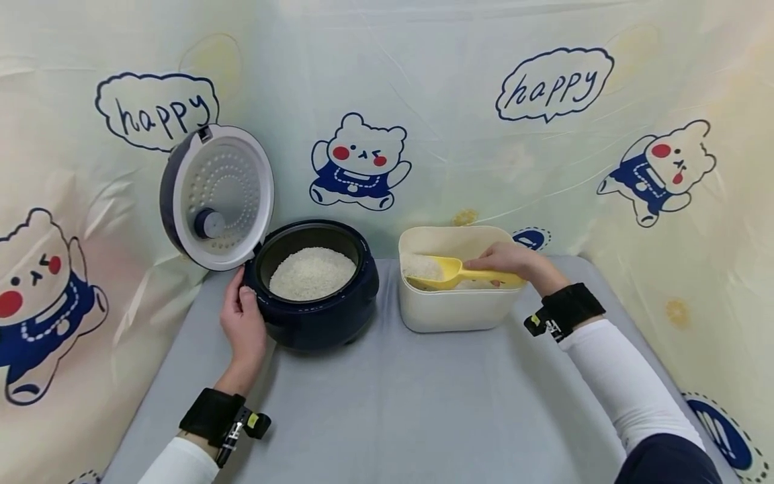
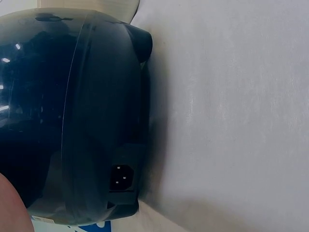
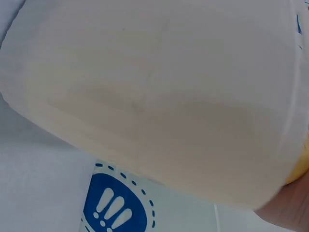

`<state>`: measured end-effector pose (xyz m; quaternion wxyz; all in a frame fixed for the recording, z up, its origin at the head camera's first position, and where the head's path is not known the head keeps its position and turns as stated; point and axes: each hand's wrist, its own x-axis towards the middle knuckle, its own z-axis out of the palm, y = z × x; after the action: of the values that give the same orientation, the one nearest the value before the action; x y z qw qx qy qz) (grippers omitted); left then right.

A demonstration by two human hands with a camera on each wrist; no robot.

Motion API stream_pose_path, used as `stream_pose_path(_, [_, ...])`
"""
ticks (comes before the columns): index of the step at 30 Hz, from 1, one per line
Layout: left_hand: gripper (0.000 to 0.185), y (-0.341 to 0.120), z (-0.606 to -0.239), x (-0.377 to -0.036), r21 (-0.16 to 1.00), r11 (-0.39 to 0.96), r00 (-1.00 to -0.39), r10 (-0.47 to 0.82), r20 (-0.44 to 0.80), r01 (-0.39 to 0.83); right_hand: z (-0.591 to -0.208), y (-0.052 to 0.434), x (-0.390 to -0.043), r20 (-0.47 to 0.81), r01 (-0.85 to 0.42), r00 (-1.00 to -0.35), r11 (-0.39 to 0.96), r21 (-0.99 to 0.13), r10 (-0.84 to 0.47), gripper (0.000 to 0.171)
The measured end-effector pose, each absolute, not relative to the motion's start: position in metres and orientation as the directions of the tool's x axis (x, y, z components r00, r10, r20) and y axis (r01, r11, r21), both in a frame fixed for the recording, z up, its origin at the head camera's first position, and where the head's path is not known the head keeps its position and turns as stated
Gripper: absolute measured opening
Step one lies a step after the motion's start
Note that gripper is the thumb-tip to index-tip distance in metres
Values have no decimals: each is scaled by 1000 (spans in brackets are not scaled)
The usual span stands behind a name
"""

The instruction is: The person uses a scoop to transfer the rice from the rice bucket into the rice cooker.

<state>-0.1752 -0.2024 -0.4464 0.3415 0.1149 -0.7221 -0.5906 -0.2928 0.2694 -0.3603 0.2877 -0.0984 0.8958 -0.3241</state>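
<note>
A dark blue rice cooker stands with its lid raised to the left and white rice in its pot. My left hand rests against the cooker's left side below the lid, fingers pointing up along it. In the left wrist view the cooker's body fills the left half. My right hand grips the handle of a yellow scoop, which carries rice. The scoop is inside the mouth of a cream bin, whose wall covers most of the right wrist view.
Both containers stand side by side on a grey-covered table, with a gap between them. A curtain printed with bears hangs close behind and at the sides. A power socket shows low on the cooker.
</note>
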Motion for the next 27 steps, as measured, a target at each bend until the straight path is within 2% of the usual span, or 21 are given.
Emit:
stream_pose_path(9, [44, -208, -453, -179, 935, 267, -739, -577, 349, 233, -348, 280, -285, -443, 44, -803, 702, -711, -398, 50])
stream_pose_path(19, [45, -209, -454, -177, 936, 280, -740, -578, 343, 214, -343, 301, -272, -398, 77, -854, 676, -733, -334, 53])
stream_pose_path(27, [45, -212, -457, -182, 939, 269, -740, -583, 335, 213, -334, 314, -264, -393, 106, -846, 608, -787, -361, 53])
